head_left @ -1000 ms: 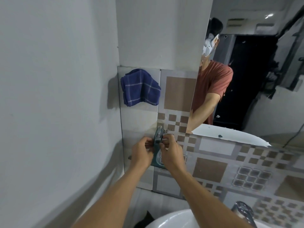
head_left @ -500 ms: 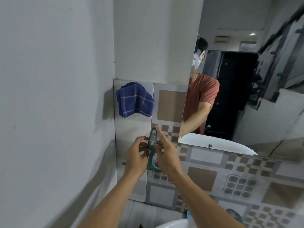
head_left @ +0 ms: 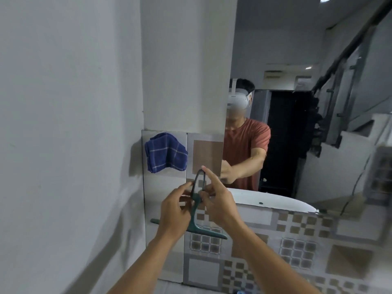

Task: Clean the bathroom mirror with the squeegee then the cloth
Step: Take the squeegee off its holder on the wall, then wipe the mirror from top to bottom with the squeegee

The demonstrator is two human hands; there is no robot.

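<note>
A dark green squeegee (head_left: 196, 211) is upright in front of the tiled wall, blade at the bottom, looped handle at the top. My left hand (head_left: 176, 211) grips its neck from the left. My right hand (head_left: 218, 202) pinches the handle loop from the right, forefinger stretched up along it. A blue checked cloth (head_left: 165, 155) hangs on the wall tile above and to the left of my hands. The mirror (head_left: 307, 124) fills the upper right and reflects a person in a red shirt.
A plain white wall (head_left: 63, 124) closes in on the left, meeting the tiled wall (head_left: 297, 240) in a corner. The mirror's lower edge (head_left: 271, 203) is chipped and white.
Both hands have lifted the squeegee up and off the wall; its blade now shows below my hands. The view has tilted up, so the sink has dropped out of sight.
</note>
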